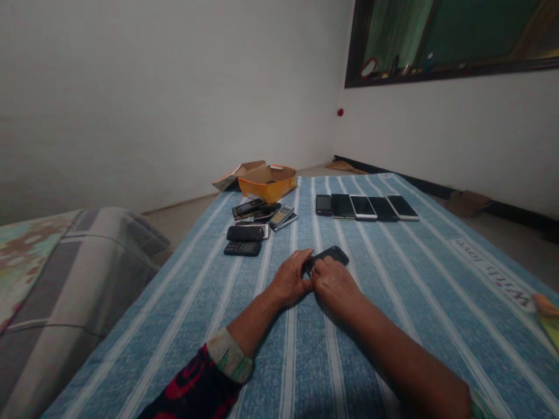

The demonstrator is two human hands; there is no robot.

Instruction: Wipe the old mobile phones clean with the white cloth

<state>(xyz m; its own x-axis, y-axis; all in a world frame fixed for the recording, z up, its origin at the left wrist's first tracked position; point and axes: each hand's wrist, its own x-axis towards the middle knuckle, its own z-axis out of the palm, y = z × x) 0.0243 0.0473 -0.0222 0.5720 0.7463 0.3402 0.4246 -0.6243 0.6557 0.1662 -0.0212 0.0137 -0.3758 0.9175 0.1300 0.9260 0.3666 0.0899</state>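
Note:
A dark phone (332, 255) lies on the blue striped cloth (393, 302) in front of me, and both my hands grip its near end. My left hand (292, 278) curls round its left edge, fingers closed. My right hand (334, 282) pinches it from the right, resting on the cloth. Beyond, a row of several smartphones (367, 206) lies side by side, some dark and some white. To the left sits a loose pile of older keypad phones (257, 221).
An open orange cardboard box (267, 181) stands at the far end of the cloth, left of centre. A grey and patterned cushion (78, 279) lies at the left. White walls, a dark-framed window (449, 41) at the upper right, a yellow object (548, 314) at the right edge.

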